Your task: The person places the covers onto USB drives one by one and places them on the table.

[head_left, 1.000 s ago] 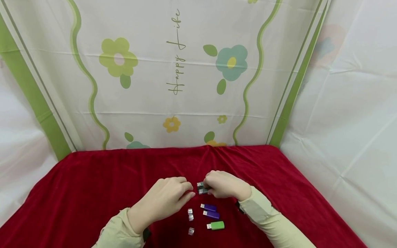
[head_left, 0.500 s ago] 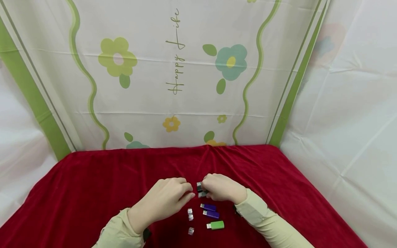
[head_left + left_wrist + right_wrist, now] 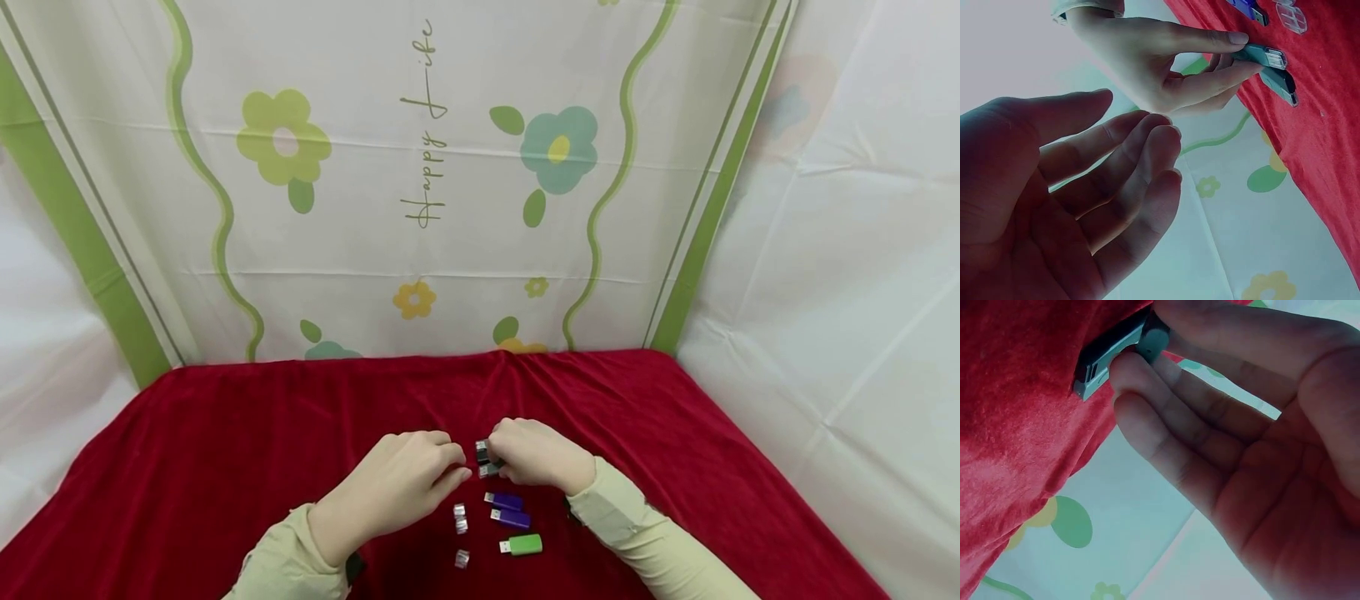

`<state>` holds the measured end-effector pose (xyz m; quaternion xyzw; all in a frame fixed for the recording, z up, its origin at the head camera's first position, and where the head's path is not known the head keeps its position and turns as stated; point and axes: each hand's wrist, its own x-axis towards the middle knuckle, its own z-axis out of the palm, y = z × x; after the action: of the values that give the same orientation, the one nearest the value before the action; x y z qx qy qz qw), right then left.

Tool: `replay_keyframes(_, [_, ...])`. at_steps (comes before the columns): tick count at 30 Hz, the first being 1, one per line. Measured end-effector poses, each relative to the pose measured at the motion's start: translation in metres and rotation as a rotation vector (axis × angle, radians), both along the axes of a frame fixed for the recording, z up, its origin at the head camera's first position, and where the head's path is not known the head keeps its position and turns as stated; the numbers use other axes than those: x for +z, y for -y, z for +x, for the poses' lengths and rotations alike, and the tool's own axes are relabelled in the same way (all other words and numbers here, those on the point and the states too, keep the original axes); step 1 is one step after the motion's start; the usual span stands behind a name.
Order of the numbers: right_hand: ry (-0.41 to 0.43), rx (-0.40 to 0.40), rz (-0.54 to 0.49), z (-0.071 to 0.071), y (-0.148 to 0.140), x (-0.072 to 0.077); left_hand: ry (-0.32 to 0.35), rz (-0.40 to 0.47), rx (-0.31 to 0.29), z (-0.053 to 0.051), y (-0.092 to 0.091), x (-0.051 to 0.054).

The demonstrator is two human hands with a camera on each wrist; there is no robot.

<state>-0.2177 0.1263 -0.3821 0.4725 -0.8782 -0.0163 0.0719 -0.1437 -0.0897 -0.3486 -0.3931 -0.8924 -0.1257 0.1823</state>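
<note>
right grip (image 3: 538,452) pinches drive (image 3: 1262,55) well inside cloth edge (image 3: 420,363).

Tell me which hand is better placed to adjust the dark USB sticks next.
Probably the right hand: it pinches one dark USB stick, and the other dark USB stick lies close beside that one. The left hand holds nothing and touches neither stick.

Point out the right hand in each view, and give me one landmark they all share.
Head: the right hand is in the lower part, just right of centre.
Left wrist: the right hand is at upper middle, beyond the left hand.
Right wrist: the right hand fills much of the right half.
Shared landmark: the red cloth.
</note>
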Motion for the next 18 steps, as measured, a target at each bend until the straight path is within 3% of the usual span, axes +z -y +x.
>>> replay_keyframes(18, [-0.070, -0.022, 0.023, 0.0027, -0.0004, -0.0030, 0.009, -0.024, 0.003, -0.0006, 0.0010, -0.0020])
